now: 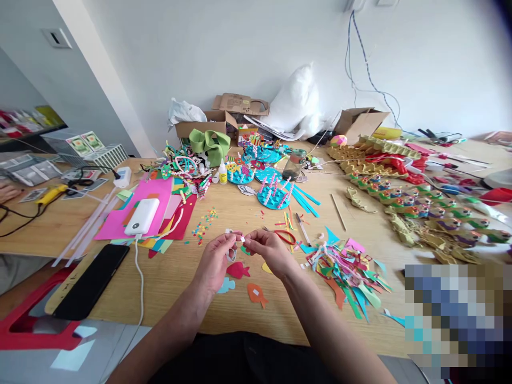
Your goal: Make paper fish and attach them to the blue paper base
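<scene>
Black clothing (232,360) fills the bottom edge. At lower centre, an orange fish (262,295) already bears a white square (256,292); blue fish (226,286) and red fish (237,270) show none. Mid-frame, the right hand (271,249) pinches a white scrap (242,239); the left hand (214,257), fingertips nearly together, has an unclear grip.

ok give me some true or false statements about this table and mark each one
1. The left hand and right hand have their fingertips close together by a small white piece. True.
2. The black phone lies to the right of both hands. False: the black phone lies to their left.
3. The orange fish cutout has a white square on it. True.
4. The red fish cutout lies on the pink sheet. False: the red fish cutout lies on the wooden table, near the hands.
5. A white cable runs from the white power bank. True.
</scene>
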Tool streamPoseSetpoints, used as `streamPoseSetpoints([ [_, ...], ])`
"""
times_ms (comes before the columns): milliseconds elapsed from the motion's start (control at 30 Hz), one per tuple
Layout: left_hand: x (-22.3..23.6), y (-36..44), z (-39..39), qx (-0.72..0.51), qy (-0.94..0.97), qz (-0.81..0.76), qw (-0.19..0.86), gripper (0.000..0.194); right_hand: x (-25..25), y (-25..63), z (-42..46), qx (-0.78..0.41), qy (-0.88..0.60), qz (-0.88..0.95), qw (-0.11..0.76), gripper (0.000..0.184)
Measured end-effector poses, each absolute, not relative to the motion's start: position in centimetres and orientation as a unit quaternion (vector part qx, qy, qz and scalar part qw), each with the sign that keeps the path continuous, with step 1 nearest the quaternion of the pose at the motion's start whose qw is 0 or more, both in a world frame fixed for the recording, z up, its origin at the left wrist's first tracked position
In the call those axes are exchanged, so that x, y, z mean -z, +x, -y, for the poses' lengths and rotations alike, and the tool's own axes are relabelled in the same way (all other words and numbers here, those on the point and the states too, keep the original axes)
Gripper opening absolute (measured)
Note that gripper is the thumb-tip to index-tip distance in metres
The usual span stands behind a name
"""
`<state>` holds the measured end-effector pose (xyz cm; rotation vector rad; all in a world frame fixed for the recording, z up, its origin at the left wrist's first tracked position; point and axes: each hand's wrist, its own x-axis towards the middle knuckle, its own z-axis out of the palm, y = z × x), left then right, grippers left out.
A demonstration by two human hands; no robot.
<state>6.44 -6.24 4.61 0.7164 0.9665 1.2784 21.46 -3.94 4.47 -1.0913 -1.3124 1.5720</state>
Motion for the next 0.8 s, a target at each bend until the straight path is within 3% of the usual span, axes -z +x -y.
streamPoseSetpoints([
  [300,-4.7,6.0,6.5,-0.563,0.332,-0.447,0.61,0.024,-4.5,20.4,4.5,-0.743,-0.394,0.349,0.413,0.037],
  [600,-4.6,6.1,6.6,-0.557,0.369,-0.461,0.585,0.022,-4.5,19.9,4.6,-0.731,-0.396,0.36,0.423,0.036],
  [800,-3.7,5.6,6.9,-0.552,0.46,-0.496,0.487,0.018,-4.5,20.0,4.6,-0.686,-0.42,0.432,0.408,0.031],
])
